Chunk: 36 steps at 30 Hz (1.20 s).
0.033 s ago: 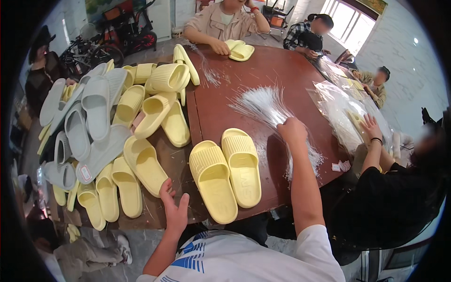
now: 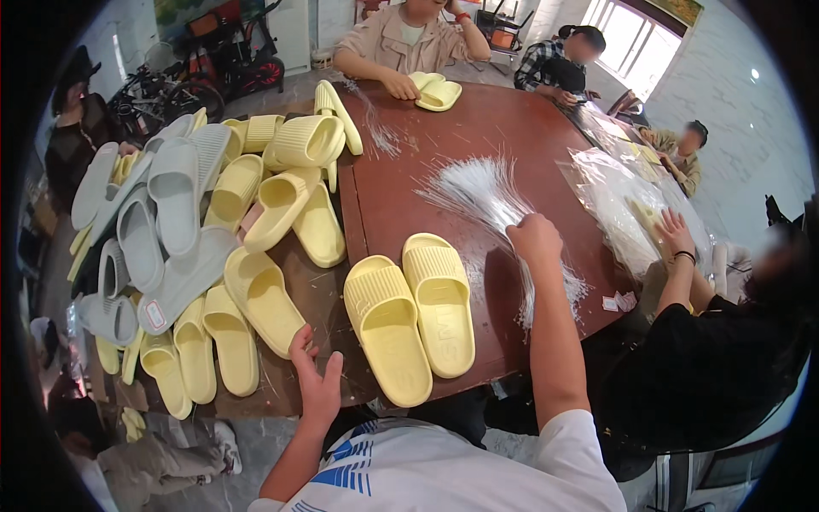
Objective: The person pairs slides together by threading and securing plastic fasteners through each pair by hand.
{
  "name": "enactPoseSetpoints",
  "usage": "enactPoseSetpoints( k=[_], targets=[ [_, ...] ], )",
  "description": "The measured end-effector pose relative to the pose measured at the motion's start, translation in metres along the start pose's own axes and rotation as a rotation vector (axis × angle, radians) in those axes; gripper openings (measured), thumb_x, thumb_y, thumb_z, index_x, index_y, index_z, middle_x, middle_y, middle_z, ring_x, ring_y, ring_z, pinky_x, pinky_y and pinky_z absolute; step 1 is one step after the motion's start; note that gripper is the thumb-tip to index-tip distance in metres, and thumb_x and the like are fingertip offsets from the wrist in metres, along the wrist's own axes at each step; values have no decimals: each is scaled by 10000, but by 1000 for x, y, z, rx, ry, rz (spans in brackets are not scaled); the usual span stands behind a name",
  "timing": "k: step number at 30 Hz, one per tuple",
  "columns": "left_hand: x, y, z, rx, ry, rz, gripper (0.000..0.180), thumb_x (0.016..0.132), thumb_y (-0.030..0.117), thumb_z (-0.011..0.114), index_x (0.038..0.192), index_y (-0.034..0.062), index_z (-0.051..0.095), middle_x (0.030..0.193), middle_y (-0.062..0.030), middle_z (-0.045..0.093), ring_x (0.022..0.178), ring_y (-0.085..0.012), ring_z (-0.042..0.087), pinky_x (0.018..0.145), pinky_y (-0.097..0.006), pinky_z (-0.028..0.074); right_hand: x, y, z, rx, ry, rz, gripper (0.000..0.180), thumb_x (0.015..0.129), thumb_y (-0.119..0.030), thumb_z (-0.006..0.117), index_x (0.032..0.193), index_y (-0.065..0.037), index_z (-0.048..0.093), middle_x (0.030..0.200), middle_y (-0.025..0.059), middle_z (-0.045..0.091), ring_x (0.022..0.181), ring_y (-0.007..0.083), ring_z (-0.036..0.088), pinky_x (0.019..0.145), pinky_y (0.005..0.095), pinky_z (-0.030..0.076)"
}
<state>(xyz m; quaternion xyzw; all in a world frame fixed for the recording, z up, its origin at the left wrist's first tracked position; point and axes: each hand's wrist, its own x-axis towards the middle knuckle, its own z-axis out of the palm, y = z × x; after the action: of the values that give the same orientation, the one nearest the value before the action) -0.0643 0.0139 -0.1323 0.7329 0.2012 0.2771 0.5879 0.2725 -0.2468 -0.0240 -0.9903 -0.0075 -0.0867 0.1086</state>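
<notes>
A pair of yellow slide slippers (image 2: 389, 328) lies side by side on the reddish-brown table (image 2: 478, 111), straight in front of me. Left of the pair, my left hand (image 2: 317, 380) is open, thumb and fingers apart, its fingertips at the end of another yellow slipper (image 2: 263, 303). To the right, my right hand (image 2: 535, 239) is closed, pinching at a fanned bundle of thin clear plastic strands (image 2: 473, 192). Its fingertips are partly hidden, so how many strands it holds is unclear.
Grey slippers (image 2: 173, 196) and more yellow slippers (image 2: 235, 189) are heaped on the left. Clear plastic bags (image 2: 607, 192) cover the right side, where a co-worker's hand (image 2: 674, 232) rests. Across the table, a person holds a yellow slipper pair (image 2: 438, 94).
My right hand has shifted very slightly to the right at the strands. At the lower left, a person has moved a little. The slippers and my left hand stay put.
</notes>
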Motion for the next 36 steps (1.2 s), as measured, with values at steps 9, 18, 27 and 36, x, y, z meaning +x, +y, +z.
enactPoseSetpoints(
  k=[9, 18, 27, 36],
  targets=[
    [3, 22, 10, -115, -36, 387, 512, 888, 0, 609, 1374, 2, 447, 1407, -152, 450, 1160, -212, 512, 970, -352, 424, -143, 50, -83, 402, 110, -97, 172, 821, -129, 694, 756, 26, 655, 679, 150, 657, 623, 222, 637, 596, 369, 497],
    [-12, 118, 84, -214, -966, 688, 223, 882, 186, 753, 994, 57, 612, 876, -89, 602, 763, -228, 585, 672, -324, 505, -249, 106, -130, 930, -907, -644, 94, 800, -66, 766, 776, -30, 683, 756, 71, 659, 673, 196, 641, 588, 312, 489],
    [-6, 111, 76, 106, -1069, 968, 152, 895, 200, 719, 896, 72, 635, 767, -40, 543, 706, -210, 567, 605, -337, 474, -232, 135, -135, 1268, -936, -1285, 198, 949, -273, 722, 960, -75, 718, 720, 10, 652, 555, 208, 605, 521, 301, 491],
    [7, 107, 77, 276, -927, 895, 144, 871, 169, 735, 890, 66, 637, 755, -51, 544, 670, -229, 562, 600, -349, 481, -229, 173, -103, 1467, -1055, -1308, 60, 833, -52, 773, 865, -59, 722, 844, 113, 696, 744, 227, 696, 703, 292, 577]
  ],
)
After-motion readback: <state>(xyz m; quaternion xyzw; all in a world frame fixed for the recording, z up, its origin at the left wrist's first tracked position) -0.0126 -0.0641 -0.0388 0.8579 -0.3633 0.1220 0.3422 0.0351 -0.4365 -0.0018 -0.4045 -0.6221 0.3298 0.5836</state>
